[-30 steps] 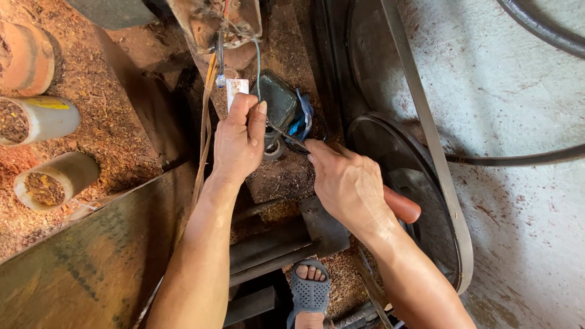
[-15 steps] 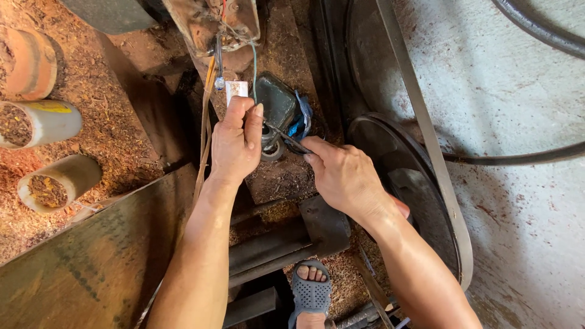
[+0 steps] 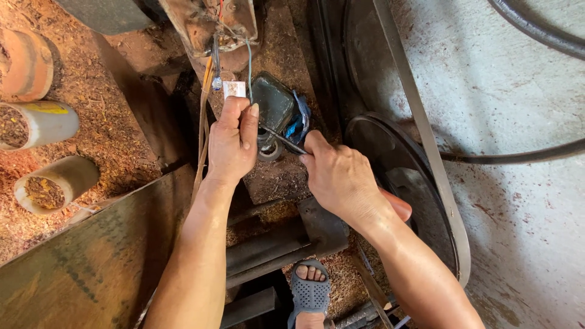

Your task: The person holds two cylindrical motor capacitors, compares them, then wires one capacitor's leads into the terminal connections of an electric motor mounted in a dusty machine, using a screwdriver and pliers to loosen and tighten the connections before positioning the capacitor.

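The left hand (image 3: 233,143) pinches a small white tag (image 3: 234,89) just above centre frame. The right hand (image 3: 341,180) grips a screwdriver (image 3: 283,141) — orange handle in the palm — its tip at the dark metal box (image 3: 272,105) between them.

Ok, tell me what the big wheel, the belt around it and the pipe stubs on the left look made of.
Wheel: probably metal, dark, dull and dusty, with a thin hard rim.
Belt: looks like rubber or woven fabric, a flat matte grey band that bends around the wheel.
Pipe stubs: likely plastic, smooth pale walls with even round mouths, packed with sawdust.
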